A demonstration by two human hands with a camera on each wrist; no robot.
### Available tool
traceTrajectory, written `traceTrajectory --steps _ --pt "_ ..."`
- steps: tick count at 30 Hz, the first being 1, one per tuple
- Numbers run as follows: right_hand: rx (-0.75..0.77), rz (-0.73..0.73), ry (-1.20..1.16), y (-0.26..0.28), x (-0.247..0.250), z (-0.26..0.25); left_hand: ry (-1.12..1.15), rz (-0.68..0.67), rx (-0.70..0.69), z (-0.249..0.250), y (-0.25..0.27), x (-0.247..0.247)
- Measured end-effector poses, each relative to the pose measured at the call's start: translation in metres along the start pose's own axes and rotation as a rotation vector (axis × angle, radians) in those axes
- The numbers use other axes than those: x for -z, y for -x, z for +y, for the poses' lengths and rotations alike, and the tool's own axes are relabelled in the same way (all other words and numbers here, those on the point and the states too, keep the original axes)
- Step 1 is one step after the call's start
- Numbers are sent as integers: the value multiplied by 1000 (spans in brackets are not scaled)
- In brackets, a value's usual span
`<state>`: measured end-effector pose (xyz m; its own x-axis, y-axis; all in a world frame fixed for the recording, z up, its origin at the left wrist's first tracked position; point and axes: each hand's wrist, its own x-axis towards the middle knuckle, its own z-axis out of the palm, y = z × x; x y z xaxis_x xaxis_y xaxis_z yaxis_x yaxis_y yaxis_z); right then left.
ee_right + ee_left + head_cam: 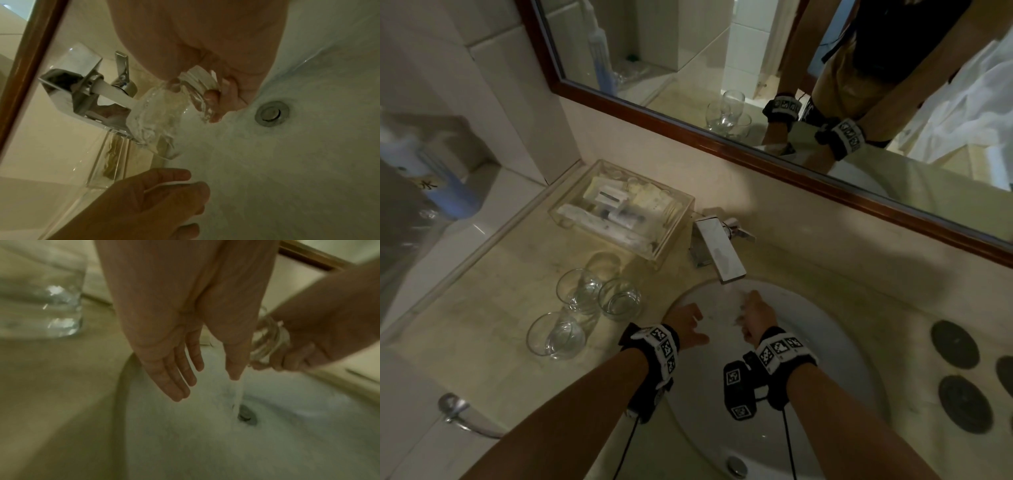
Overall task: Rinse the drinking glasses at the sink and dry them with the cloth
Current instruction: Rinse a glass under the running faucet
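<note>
On the far left of the marble-look bench (493, 274) three clear tumblers (580, 291) stand upright in a tight cluster beside the basin, near enough for me to reach one without stepping away; behind them sits a clear plastic tray (619, 209) of wrapped toiletries, pushed back toward the mirror (756, 68) out of the splash; my left hand (686, 325) hovers just inside the basin's left rim, fingers straight and loose, its grip released and holding nothing, ready, I judge, to steady or take the wet glass; the square chrome tap (717, 248) juts out over the white, smooth, round sink (859, 359) and runs a flat ribbon of water; my right hand (756, 317) has its grip clenched round the thick base of a drinking glass (164, 116), fingers curled under it, and tilts the mouth up toward the spout so the stream drives straight inside and churns against the wall; the glass is thin-walled, transparent and slick with water, so I hold it by the heavy bottom; the drain (271, 113) lies open below to carry the spill away; at the far right dark round discs (955, 342) lie on the bench, perhaps coasters, though the dim view leaves that unsure; I see no cloth, so drying is yet to come.
</note>
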<state>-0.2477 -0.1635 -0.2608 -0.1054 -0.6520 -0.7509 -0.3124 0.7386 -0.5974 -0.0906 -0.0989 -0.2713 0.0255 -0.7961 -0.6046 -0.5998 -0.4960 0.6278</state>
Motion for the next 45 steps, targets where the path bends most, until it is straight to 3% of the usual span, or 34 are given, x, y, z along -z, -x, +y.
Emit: traceTrajectory --steps 7,13,17,23,28,36,41,45 --pt "-57 -36 -128 1 0 5 -83 -6 -56 11 -1 -1" --pt "-85 -72 -181 10 -2 6 267 69 -169 27 -1 3" --pt "-66 -143 -136 13 -2 -1 453 63 -126 23 -5 1" --pt "-16 -189 -85 30 -6 -18 358 101 -186 20 -2 3" --pt "126 -178 -67 36 -6 -11 293 138 -228 25 0 1" --pt "194 -112 -19 30 -12 -13 165 119 -175 16 -7 -4" --pt "156 -151 60 35 -6 -20 296 99 -224 28 1 3" --pt "211 -232 161 44 -3 -25 355 75 -219 25 3 1"
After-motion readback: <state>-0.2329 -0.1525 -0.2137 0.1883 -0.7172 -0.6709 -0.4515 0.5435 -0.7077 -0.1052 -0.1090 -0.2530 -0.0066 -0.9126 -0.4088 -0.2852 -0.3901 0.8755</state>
